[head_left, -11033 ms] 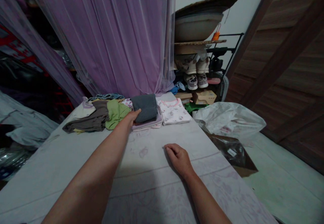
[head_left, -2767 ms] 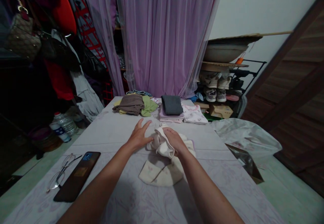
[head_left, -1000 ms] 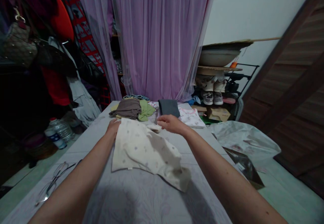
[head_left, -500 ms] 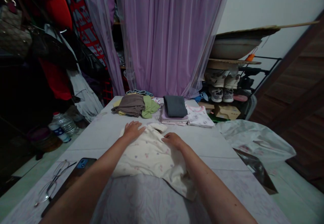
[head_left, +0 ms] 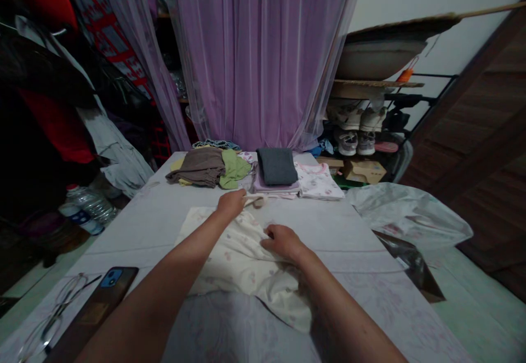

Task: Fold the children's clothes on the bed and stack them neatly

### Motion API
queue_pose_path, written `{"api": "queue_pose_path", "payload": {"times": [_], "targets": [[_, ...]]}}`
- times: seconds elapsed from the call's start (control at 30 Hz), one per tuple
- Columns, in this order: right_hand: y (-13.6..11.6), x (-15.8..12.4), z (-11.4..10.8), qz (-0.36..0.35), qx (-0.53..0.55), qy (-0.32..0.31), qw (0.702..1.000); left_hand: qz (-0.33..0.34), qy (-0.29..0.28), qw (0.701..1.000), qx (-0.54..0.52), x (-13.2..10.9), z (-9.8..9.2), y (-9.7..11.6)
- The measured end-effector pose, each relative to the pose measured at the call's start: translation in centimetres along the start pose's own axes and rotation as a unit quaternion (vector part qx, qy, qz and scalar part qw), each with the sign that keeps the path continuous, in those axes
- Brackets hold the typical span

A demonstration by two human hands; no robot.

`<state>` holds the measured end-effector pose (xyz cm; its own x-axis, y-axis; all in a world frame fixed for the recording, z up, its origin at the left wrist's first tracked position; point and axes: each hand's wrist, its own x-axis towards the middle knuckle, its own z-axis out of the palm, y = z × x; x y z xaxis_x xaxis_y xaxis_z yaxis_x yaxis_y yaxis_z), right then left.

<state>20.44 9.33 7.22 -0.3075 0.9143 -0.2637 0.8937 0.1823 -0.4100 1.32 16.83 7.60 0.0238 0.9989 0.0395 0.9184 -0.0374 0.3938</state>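
A cream shirt [head_left: 240, 253] with small pale prints lies crumpled on the white patterned cloth covering a flat surface. My left hand [head_left: 232, 203] is closed on its far edge, beside a rolled opening that looks like the neckline. On the shirt's right side my right hand [head_left: 283, 241] has its fingers curled in against the fabric; the fingertips are partly hidden. Beyond the hands sits a folded dark grey garment [head_left: 277, 167] on a stack of folded light clothes. Left of it is a loose pile with brown shorts [head_left: 201, 166] and a green garment [head_left: 235, 168].
A folded white shirt with pink trim [head_left: 318, 181] lies right of the stack. A phone [head_left: 96, 313] and eyeglasses [head_left: 55, 313] rest at the near left. Purple curtains [head_left: 255, 62] hang behind. A shoe rack [head_left: 357, 138] and a plastic bag [head_left: 411, 215] stand at right.
My left hand has gone from lying flat on the shirt to gripping its far edge, further right. My right hand has shifted slightly nearer me. The view has turned a little.
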Motion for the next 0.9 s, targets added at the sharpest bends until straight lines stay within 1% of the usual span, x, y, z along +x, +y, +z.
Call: {"api": "queue_pose_path", "payload": {"times": [0.03, 0.07, 0.1, 0.13, 0.17, 0.2, 0.23, 0.27, 0.3, 0.33, 0.37, 0.4, 0.43, 0.47, 0.53, 0.6, 0.67, 0.7, 0.73, 0.8, 0.83, 0.9], "targets": [[0.2, -0.7, -0.5, -0.004, 0.0, 0.007, 1.0, -0.002, 0.024, 0.998, -0.056, 0.3, 0.0, 0.3], [0.4, -1.4, -1.0, -0.004, -0.001, 0.021, 1.0, -0.004, 0.047, 0.989, -0.142, 0.6, -0.1, 0.8], [0.6, -2.3, -1.5, 0.002, -0.005, 0.043, 0.999, -0.003, 0.067, 0.966, -0.25, 1.0, -0.3, 1.4], [0.8, -3.0, -2.0, 0.015, -0.011, 0.072, 0.997, 0.0, 0.08, 0.928, -0.365, 1.4, -0.5, 2.0], [1.0, -3.7, -2.4, 0.032, -0.017, 0.106, 0.994, 0.005, 0.087, 0.879, -0.469, 1.8, -0.7, 2.8], [1.3, -4.1, -2.7, 0.049, -0.022, 0.14, 0.989, 0.014, 0.089, 0.832, -0.547, 2.3, -1.1, 3.5], [1.7, -4.4, -2.9, 0.064, -0.027, 0.174, 0.982, 0.024, 0.092, 0.791, -0.604, 2.8, -1.5, 4.2], [2.1, -4.4, -2.9, 0.074, -0.03, 0.204, 0.976, 0.03, 0.097, 0.759, -0.643, 3.3, -1.9, 4.8], [2.5, -4.2, -2.8, 0.077, -0.028, 0.23, 0.97, 0.034, 0.105, 0.738, -0.666, 3.7, -2.3, 5.2], [3.1, -3.9, -2.6, 0.074, -0.022, 0.251, 0.965, 0.034, 0.109, 0.728, -0.676, 4.1, -2.6, 5.4], [3.6, -3.5, -2.4, 0.072, -0.013, 0.267, 0.961, 0.03, 0.108, 0.731, -0.673, 4.4, -2.8, 5.3], [4.3, -3.2, -2.1, 0.071, -0.001, 0.276, 0.958, 0.02, 0.102, 0.745, -0.659, 4.6, -2.7, 5.0], [4.9, -3.0, -1.8, 0.073, 0.012, 0.278, 0.958, 0.005, 0.095, 0.767, -0.634, 4.5, -2.5, 4.5], [5.5, -2.9, -1.5, 0.079, 0.025, 0.271, 0.959, -0.013, 0.088, 0.797, -0.598, 4.3, -2.1, 3.6], [6.7, -3.4, -0.8, 0.103, 0.043, 0.23, 0.967, -0.052, 0.082, 0.862, -0.498, 3.0, -1.0, 1.3], [7.8, -4.8, -0.1, 0.122, 0.065, 0.166, 0.976, -0.083, 0.064, 0.927, -0.36, 1.2, 0.1, -1.5], [8.5, -6.4, 0.7, 0.131, 0.089, 0.122, 0.98, -0.089, 0.043, 0.947, -0.305, -0.9, 0.6, -4.4], [8.8, -7.2, 1.0, 0.134, 0.097, 0.117, 0.979, -0.074, 0.017, 0.973, -0.217, -1.8, 0.6, -5.7], [9.0, -7.9, 1.4, 0.141, 0.097, 0.123, 0.978, -0.065, 0.003, 0.988, -0.138, -2.6, 0.5, -6.8], [9.1, -8.5, 1.7, 0.167, 0.075, 0.147, 0.972, -0.049, -0.024, 0.998, 0.001, -3.8, -0.1, -8.1], [9.0, -8.4, 1.7, 0.183, 0.06, 0.148, 0.97, -0.043, -0.038, 0.997, 0.059, -4.1, -0.5, -8.4], [8.7, -7.7, 1.4, 0.208, 0.036, 0.128, 0.969, -0.032, -0.075, 0.985, 0.15, -4.7, -1.2, -8.1]]}}
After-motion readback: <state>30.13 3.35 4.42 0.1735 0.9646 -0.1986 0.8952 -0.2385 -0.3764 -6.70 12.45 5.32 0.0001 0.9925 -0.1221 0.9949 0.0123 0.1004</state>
